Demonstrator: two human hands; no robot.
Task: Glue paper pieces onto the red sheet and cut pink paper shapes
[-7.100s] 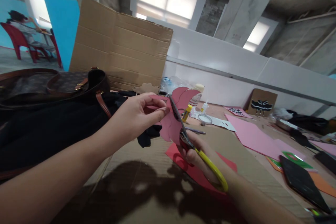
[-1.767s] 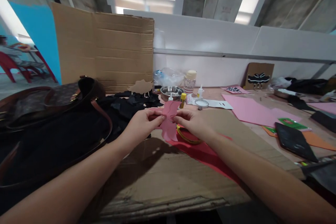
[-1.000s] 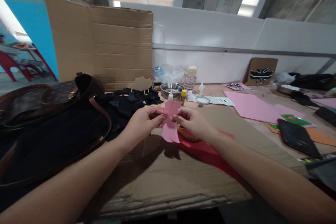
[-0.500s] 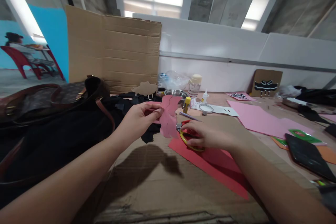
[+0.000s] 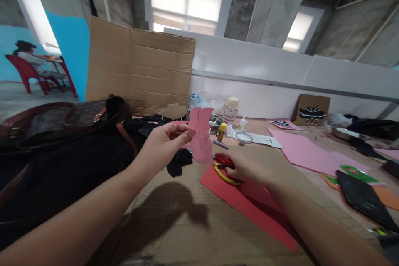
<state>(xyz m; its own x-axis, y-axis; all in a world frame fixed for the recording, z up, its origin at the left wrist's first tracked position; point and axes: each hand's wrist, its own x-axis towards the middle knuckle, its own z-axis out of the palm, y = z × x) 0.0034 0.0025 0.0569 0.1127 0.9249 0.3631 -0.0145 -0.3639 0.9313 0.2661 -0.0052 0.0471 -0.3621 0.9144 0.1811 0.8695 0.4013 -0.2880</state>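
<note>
Between the thumb and fingers of my left hand is a wavy-edged pink paper cutout with curved lines on it, held up above the table. My right hand is closed on scissors with red and yellow handles, just right of the cutout's lower edge. The blades are hidden, so I cannot tell whether they touch the paper. Below my right hand lies a red paper sheet on a cardboard surface.
A dark bag fills the left side, with upright cardboard behind it. A glue stick, glue bottle and jar stand at the back. Pink paper and a black phone-like object lie right. A person sits far left.
The pink cutout has turned slightly in my left hand, showing more of its upper part. My right hand and the scissors have shifted slightly, and the blades no longer show. The view has tilted upward.
</note>
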